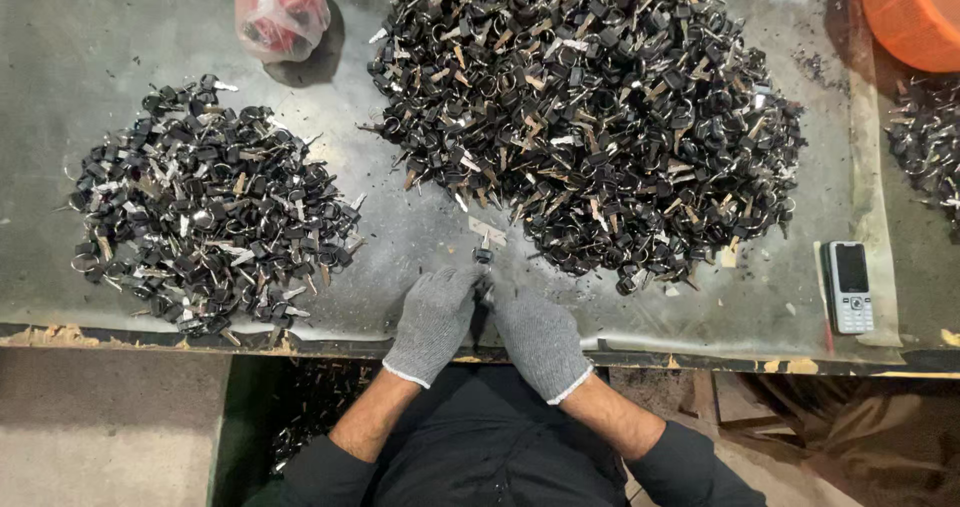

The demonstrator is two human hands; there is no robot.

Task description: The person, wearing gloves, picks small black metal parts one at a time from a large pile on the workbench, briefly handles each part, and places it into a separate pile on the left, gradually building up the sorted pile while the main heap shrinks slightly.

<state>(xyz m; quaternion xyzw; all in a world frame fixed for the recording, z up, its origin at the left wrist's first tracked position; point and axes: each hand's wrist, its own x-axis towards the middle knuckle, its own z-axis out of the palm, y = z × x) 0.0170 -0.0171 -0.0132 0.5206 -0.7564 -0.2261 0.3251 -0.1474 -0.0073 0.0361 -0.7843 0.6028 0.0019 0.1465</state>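
Both hands wear grey knit gloves and meet at the table's front edge. My left hand (434, 322) and my right hand (537, 337) press together around a small black-headed key (483, 254) whose tip sticks up between the fingertips. A big heap of black-headed keys (590, 107) lies just beyond the hands. A smaller heap of the same keys (205, 217) lies to the left.
A red-filled plastic bag (280, 7) sits at the back left. An orange tub (915, 12) is at the back right, above more keys (925, 147). A small grey phone (850, 287) lies near the metal table's front edge (700, 352).
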